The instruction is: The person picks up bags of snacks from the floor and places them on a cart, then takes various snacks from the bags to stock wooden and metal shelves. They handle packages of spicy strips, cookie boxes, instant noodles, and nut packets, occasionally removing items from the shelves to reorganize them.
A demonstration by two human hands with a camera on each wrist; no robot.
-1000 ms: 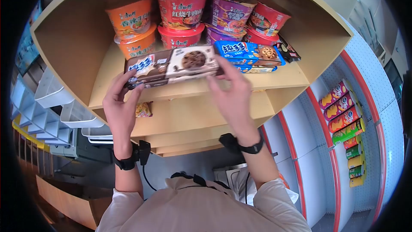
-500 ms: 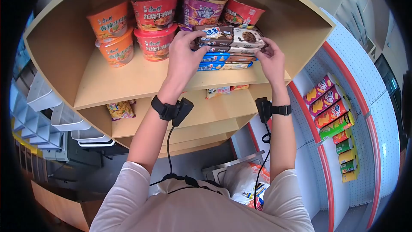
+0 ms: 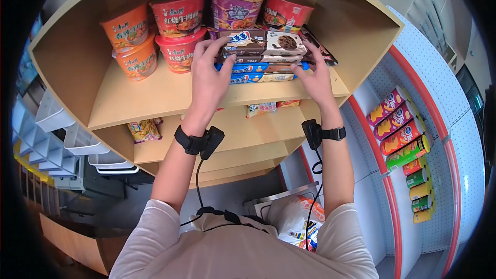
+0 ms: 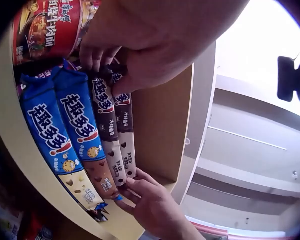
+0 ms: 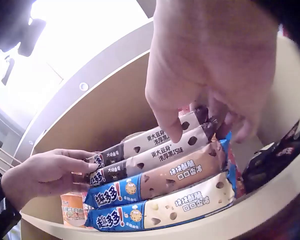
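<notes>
Both bare forearms (image 3: 173,183) stretch up through the head view, black straps (image 3: 188,141) around the wrists. The left hand (image 3: 209,77), fingers bent and thumb in front, pinches the left end of two slim, glossy brown-and-white cookie packs (image 3: 263,43) at upper centre; the right hand (image 3: 318,80) grips their right end. The packs lie atop blue cookie packs (image 3: 247,78) on a smooth pale-wood shelf (image 3: 155,95), in front of round, tapering noodle tubs (image 3: 178,15).

Forms a pale wooden shelf (image 3: 155,98). Carries round orange noodle tub (image 3: 137,64), round red noodle tub (image 3: 176,56), oblong blue-and-cream biscuit pack (image 5: 162,210).
</notes>
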